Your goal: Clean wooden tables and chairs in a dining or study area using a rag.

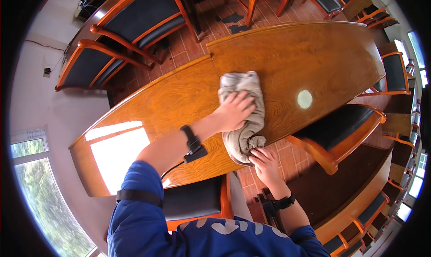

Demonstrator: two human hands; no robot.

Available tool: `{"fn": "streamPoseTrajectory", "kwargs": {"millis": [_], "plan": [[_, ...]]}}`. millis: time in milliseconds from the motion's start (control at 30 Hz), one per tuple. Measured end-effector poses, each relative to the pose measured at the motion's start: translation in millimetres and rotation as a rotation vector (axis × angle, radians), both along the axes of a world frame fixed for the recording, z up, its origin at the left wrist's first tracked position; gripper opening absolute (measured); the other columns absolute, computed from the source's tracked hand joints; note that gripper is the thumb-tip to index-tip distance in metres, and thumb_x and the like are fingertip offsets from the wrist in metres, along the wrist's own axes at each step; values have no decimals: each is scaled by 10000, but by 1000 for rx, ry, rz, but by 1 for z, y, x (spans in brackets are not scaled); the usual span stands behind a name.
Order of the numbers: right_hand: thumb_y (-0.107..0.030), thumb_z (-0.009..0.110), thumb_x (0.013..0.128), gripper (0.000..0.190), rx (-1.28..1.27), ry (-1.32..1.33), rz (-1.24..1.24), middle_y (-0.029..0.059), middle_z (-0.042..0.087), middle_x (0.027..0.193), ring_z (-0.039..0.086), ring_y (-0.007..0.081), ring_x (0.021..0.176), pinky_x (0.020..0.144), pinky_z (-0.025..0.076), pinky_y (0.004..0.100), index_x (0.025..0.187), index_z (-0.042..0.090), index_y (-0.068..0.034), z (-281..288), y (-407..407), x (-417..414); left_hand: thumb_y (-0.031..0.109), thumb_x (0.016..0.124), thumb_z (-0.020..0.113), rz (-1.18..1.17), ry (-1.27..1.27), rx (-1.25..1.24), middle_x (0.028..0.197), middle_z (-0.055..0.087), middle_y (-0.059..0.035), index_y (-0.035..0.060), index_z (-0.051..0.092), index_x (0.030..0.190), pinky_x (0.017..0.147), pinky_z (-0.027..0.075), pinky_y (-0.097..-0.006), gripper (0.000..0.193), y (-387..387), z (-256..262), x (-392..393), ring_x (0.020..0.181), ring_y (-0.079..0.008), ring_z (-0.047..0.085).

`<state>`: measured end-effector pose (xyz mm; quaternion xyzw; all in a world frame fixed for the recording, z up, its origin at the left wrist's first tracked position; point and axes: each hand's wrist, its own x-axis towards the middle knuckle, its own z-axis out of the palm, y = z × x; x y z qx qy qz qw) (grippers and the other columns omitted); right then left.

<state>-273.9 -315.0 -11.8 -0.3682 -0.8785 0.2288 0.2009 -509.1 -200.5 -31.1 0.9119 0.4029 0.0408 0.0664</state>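
A folded grey-beige cloth (257, 113) lies across the wooden tabletop (181, 98), just right of the seam between two table sections. My left hand (235, 110) rests flat on the middle of the cloth with its fingers spread. At the near table edge, my right hand (266, 162) has its fingers on the bunched lower end of the cloth, pinching it. The cloth's far end looks slightly blurred. Black straps circle both wrists, and a cable runs from the device on the left one.
Wooden chairs with black padding stand along the far side, including one chair (141, 17) at the upper left. Another chair (336, 132) is at the right, and a chair seat (198, 198) sits close before me. A second dark table (336, 186) stands at the lower right.
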Motion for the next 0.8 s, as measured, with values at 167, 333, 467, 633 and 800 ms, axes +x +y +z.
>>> {"fn": "streamPoseTrajectory", "kwargs": {"millis": [167, 333, 467, 633, 800], "plan": [[-39, 593, 710, 281, 14, 0, -21, 45, 601, 1127, 526, 228, 1058, 864, 409, 394, 984, 630, -88, 4, 11, -16, 496, 623, 719, 618, 18, 62, 1324, 315, -225, -3, 383, 1280, 1002, 256, -558, 890, -3, 4, -76, 1274, -408, 268], [-46, 596, 713, 315, 6, -10, -51, 65, 598, 1144, 532, 235, 1042, 858, 410, 387, 1026, 620, -78, 2, 18, -34, 580, 587, 706, 492, 28, 39, 1280, 355, -198, -6, 403, 1234, 1039, 227, -521, 925, 54, 7, -68, 1275, -390, 266], [-45, 594, 711, 331, -3, 10, -124, 70, 607, 1130, 538, 238, 1032, 858, 409, 385, 1040, 615, -72, 0, 18, -38, 643, 612, 663, 357, 123, -52, 1312, 354, -192, -13, 399, 1257, 1077, 184, -479, 957, 95, 19, -47, 1306, -381, 238], [-50, 589, 710, 321, -3, 21, -114, 67, 610, 1118, 539, 239, 1029, 855, 407, 388, 1030, 615, -69, -1, 17, -33, 619, 645, 645, 106, 131, -75, 1280, 390, -214, -29, 423, 1224, 1056, 199, -510, 897, 107, 25, 0, 1300, -387, 252], [-48, 592, 702, 259, 19, 17, -68, 45, 618, 1066, 537, 231, 1023, 851, 399, 402, 953, 642, -87, -10, -5, -4, 529, 702, 632, -222, -38, -25, 1246, 438, -192, 20, 500, 1143, 1019, 242, -485, 686, 42, 14, 52, 1267, -378, 320]]}}
